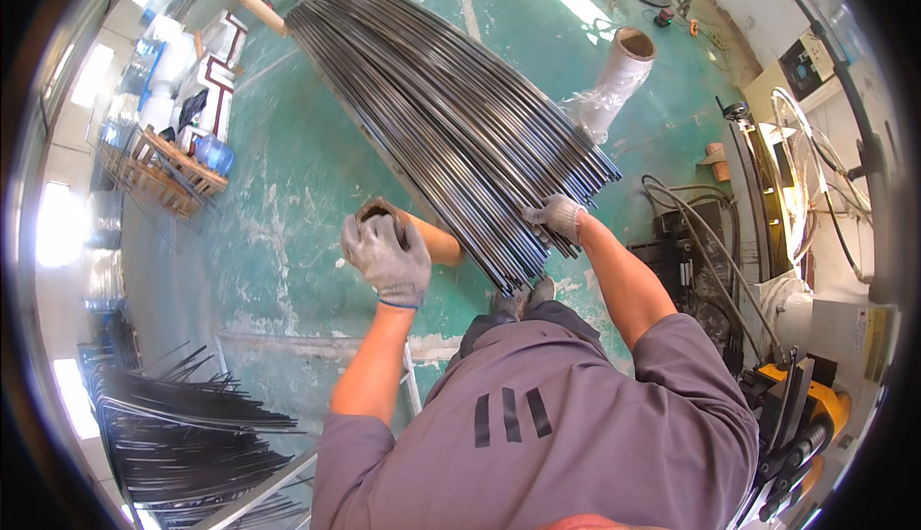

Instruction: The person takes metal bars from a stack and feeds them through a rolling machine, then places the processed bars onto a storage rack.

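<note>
A wide bundle of long, thin dark metal rods [432, 108] stretches from the far left toward my feet, its near ends uneven. My right hand [556, 215], in a pale knit glove, is on the near right part of the bundle, fingers closed around rod ends; how many rods it grips is hidden. To the left, my left hand [389, 259], in a grey-white glove, is raised in front of the open end of a brown cardboard tube [436, 240]. Its fingers are apart and slightly bent, with nothing visible in them. That tube extends under the bundle's left edge.
A plastic-wrapped tube [614, 84] sticks out right of the rods; another cardboard tube [261, 10] is at the far left. Machinery with hoses [696, 252] lines the right side. More dark rods [182, 434] lie at lower left. A wooden pallet [163, 175] stands left.
</note>
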Demonstrator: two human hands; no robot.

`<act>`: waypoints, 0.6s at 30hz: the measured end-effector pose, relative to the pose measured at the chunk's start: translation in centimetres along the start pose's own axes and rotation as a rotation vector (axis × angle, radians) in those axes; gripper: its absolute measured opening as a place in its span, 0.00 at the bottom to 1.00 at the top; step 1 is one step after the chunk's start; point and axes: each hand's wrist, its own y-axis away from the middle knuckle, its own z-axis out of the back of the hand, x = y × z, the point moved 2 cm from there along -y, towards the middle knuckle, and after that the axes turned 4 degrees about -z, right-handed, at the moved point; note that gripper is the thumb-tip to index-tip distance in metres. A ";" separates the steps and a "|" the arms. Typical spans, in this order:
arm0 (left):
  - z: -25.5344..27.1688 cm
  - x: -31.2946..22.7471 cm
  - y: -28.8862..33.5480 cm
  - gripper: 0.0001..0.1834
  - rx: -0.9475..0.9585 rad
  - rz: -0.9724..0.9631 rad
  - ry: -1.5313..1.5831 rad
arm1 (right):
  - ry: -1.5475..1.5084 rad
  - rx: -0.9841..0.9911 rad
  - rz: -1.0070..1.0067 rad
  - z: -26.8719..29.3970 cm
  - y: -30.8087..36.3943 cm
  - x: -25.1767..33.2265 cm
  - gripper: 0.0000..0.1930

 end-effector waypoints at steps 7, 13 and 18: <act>2.6 -3.7 3.7 0.22 -0.144 -0.042 0.190 | 0.957 -0.130 0.026 1.9 3.7 -3.3 0.30; -1.7 -9.1 7.3 0.20 0.335 -0.054 0.941 | 0.706 -0.482 -0.195 1.6 17.8 -7.1 0.29; -18.4 -6.4 13.4 0.16 0.795 0.998 1.566 | 0.746 -0.732 -0.293 -0.8 33.7 -16.6 0.23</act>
